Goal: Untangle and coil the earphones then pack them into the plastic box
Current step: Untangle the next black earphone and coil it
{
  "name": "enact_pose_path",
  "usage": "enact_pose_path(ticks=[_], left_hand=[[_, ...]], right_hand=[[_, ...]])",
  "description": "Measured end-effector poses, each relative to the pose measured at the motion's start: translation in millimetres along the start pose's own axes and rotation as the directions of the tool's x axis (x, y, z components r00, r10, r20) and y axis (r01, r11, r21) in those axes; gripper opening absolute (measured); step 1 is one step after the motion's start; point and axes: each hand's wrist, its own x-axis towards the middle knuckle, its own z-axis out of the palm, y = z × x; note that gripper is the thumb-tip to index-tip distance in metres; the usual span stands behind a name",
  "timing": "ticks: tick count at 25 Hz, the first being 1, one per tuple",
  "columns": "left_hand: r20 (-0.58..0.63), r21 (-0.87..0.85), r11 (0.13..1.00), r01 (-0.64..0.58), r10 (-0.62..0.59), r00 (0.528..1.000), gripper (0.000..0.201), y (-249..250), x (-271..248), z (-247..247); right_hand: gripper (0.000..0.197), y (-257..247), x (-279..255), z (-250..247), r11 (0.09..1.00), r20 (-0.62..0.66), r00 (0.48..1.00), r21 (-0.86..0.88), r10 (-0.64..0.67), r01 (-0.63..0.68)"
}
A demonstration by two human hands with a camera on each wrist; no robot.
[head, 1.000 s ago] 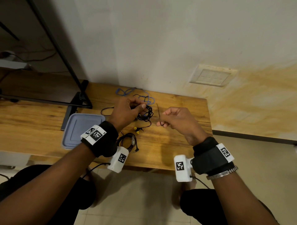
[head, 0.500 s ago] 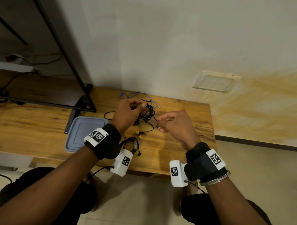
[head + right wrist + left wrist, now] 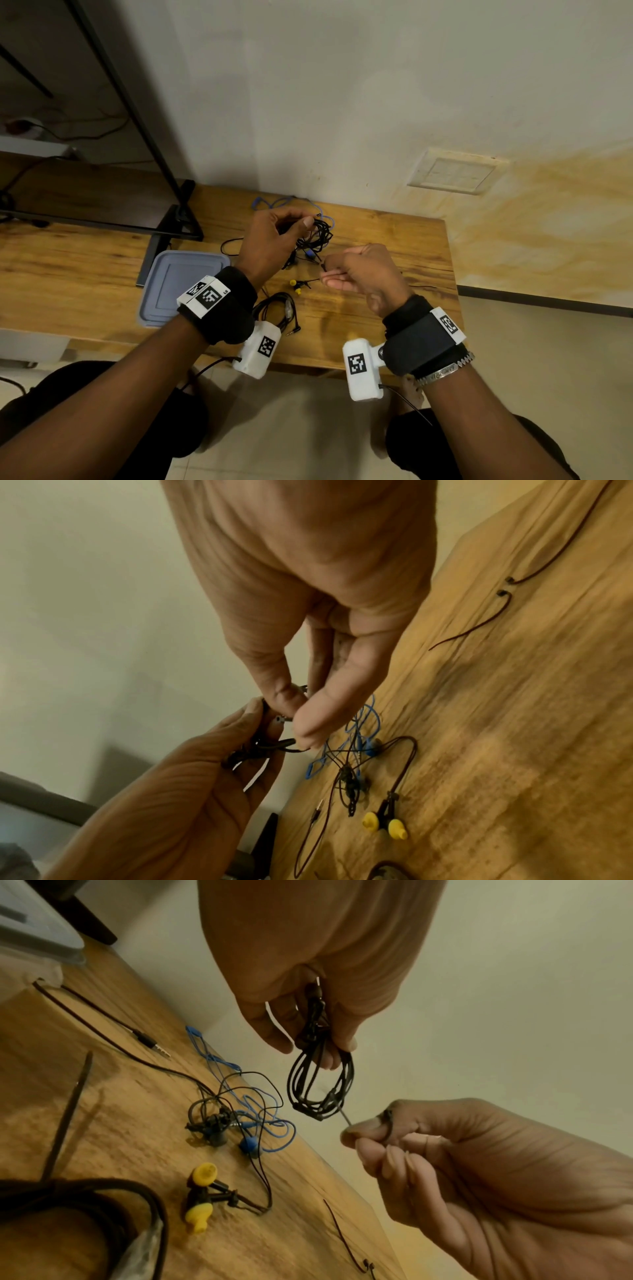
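Observation:
My left hand [image 3: 301,224] is raised over the wooden table [image 3: 394,240] and pinches a black earphone coil [image 3: 320,1088] of several loops by its top. Just right of it, my right hand [image 3: 325,270] pinches a thin black tie [image 3: 345,1118] whose tip reaches the coil's lower end. Thumb and forefinger of that right hand [image 3: 298,721] press together against the coil [image 3: 270,746]. The plastic box [image 3: 178,284], grey-lidded and closed, lies flat on the table left of my left wrist.
On the table lie a tangle of blue earphones [image 3: 253,1118] and black cable, yellow-tipped earbuds [image 3: 294,287], a second coiled black earphone [image 3: 279,308] near the front edge, and loose black ties [image 3: 479,626] on the right. A black stand foot [image 3: 171,236] sits behind the box.
My right hand has moved left with the tie, from held apart and upright to touching the coil's lower end. The left hand keeps its hold on the coil.

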Motion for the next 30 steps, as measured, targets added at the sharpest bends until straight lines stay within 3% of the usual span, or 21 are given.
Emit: enact_pose_path(ticks=[4,9,13,19,24,30], left_hand=[[-0.029,0.034,0.999,-0.022,0.023,0.999,0.012,-2,2,-2],[0.080,-0.014,1.000,0.001,0.000,0.997,0.015,-7,2,2],[0.140,-0.131,0.985,0.114,-0.096,0.985,0.015,-6,0,0],[0.219,-0.377,0.873,0.309,-0.240,0.946,0.014,3,-2,2],[0.199,-0.450,0.803,0.392,-0.338,0.920,0.038,5,1,-1],[0.180,-0.403,0.857,0.320,-0.269,0.946,0.017,0,0,-4]], right_hand=[[0.011,-1,0,3,0.999,-0.002,1.000,0.046,0.013,-0.013],[0.003,-3,0,3,0.959,-0.011,0.999,0.277,-0.052,0.053],[0.010,-4,1,0,0.947,-0.009,0.997,0.312,-0.080,0.079],[0.011,-5,0,2,0.943,0.022,0.996,0.323,-0.091,0.079],[0.020,-5,-2,0,0.933,0.051,0.994,0.352,-0.093,0.069],[0.011,-12,-4,-4,0.880,0.203,0.973,0.475,-0.114,0.004]])
